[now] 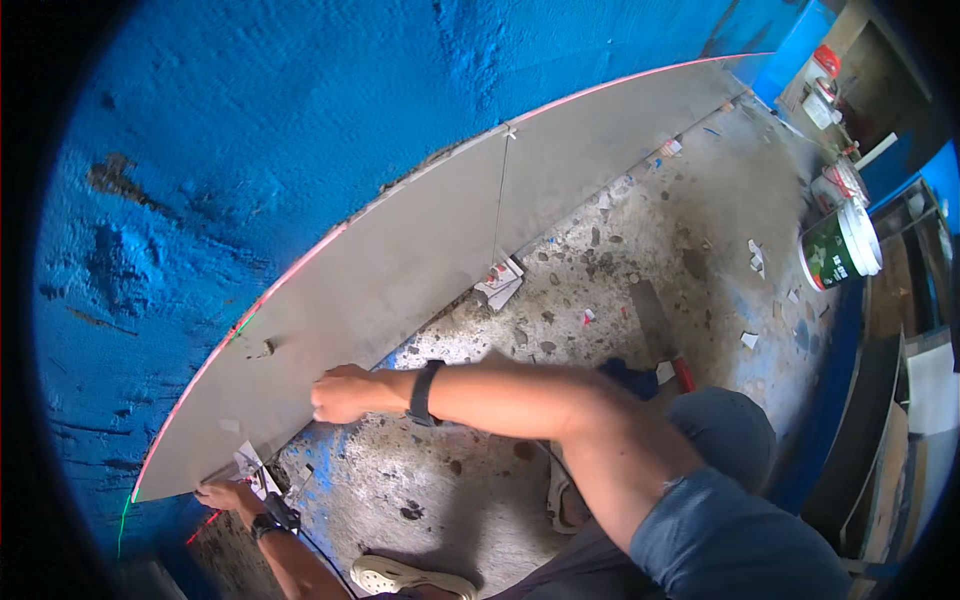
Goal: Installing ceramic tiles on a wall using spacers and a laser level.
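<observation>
A row of grey wall tiles stands along the foot of a blue wall (330,110). My right hand (345,393) is a fist against the lower part of the nearer tile (390,260); nothing shows in it. My left hand (232,497) is at that tile's lower left corner, its fingers curled at the bottom edge. What they grip, if anything, is hidden. White card-like pieces (257,472) lie beside the left hand. At the joint to the farther tile (600,130), a small white spacer (510,131) sits on top, and folded packs (502,282) lie at the foot.
A wide blade with a red handle (684,373) lies on the stained floor (590,250) near my knee. At the right stand a green and white bucket (838,250) and stacked boards (900,450). A red laser line (345,226) runs along the tiles' top edge.
</observation>
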{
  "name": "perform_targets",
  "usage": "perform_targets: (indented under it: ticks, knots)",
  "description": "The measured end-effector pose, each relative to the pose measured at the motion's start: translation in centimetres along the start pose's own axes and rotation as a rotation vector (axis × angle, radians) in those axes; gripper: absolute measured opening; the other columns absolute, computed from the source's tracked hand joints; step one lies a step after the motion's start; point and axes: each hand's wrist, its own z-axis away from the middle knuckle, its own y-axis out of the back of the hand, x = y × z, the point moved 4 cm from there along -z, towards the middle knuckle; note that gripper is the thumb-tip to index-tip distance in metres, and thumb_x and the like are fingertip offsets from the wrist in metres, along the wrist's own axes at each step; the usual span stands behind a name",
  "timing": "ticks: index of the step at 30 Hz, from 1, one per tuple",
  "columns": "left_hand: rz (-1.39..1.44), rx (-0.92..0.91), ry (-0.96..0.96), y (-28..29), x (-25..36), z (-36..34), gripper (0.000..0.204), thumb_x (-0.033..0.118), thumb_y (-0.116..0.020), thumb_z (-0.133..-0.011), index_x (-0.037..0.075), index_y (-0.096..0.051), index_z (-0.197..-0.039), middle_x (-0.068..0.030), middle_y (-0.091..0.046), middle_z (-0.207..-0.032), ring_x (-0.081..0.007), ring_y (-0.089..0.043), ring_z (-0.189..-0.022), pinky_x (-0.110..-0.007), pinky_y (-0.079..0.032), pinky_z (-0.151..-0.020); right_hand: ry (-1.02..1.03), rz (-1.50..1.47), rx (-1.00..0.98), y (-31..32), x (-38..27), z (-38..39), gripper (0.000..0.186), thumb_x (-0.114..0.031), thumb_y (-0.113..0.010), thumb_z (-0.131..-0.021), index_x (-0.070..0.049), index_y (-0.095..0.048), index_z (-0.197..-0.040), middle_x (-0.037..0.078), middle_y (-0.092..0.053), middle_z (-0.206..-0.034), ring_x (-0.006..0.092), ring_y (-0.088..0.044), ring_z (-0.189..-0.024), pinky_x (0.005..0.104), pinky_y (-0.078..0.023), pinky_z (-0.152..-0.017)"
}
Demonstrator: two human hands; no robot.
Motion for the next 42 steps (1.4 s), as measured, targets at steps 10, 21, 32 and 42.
perform_targets:
  ticks: [10,21,32,42]
  knots:
    - [-0.05,-0.126,0.109,3.3,0.7,-2.7,0.063,0.045,-0.051,-0.094,-0.005,-0.05,-0.131,-0.0244,-0.055,-0.127,-0.0383,-0.056,-0.108,-0.046,-0.045,-0.092,0.29,0.221,-0.749,22.0,-5.7,15.6,0.027,-0.022,-0.055,-0.084,0.004,-0.064,-0.08,0.021,-0.064,-0.07,0.0397,-0.063,-0.068,0.0486,-0.05,-0.063]
    - [-0.483,0.249,0.053,11.6,12.6,1.4,0.05,0.044,-0.054,-0.095,-0.001,-0.066,-0.113,-0.0194,-0.067,-0.109,-0.0331,-0.063,-0.095,-0.041,-0.048,-0.085,0.291,0.607,0.386,37.9,5.5,24.1,0.014,-0.004,-0.065,-0.078,-0.005,-0.061,-0.091,0.011,-0.061,-0.077,0.0292,-0.063,-0.068,0.0395,-0.051,-0.061]
    - [-0.331,-0.606,-0.448,2.1,37.2,15.1,0.023,0.019,-0.053,-0.098,-0.002,-0.062,-0.096,-0.0042,-0.06,-0.077,-0.0102,-0.046,-0.067,-0.027,-0.04,-0.061,0.432,0.569,0.647,35.5,4.6,20.1,0.028,0.003,-0.067,-0.073,0.0,-0.068,-0.102,0.008,-0.061,-0.082,0.0249,-0.062,-0.069,0.0359,-0.051,-0.059]
    - [-0.161,-1.034,-0.467,5.0,42.1,25.3,0.012,0.009,-0.061,-0.088,-0.004,-0.063,-0.088,-0.0112,-0.059,-0.073,-0.0203,-0.056,-0.064,-0.031,-0.043,-0.061,0.354,0.699,0.668,35.5,4.6,21.8,0.029,0.0,-0.06,-0.08,-0.003,-0.067,-0.108,0.013,-0.067,-0.097,0.0308,-0.066,-0.083,0.039,-0.054,-0.069]
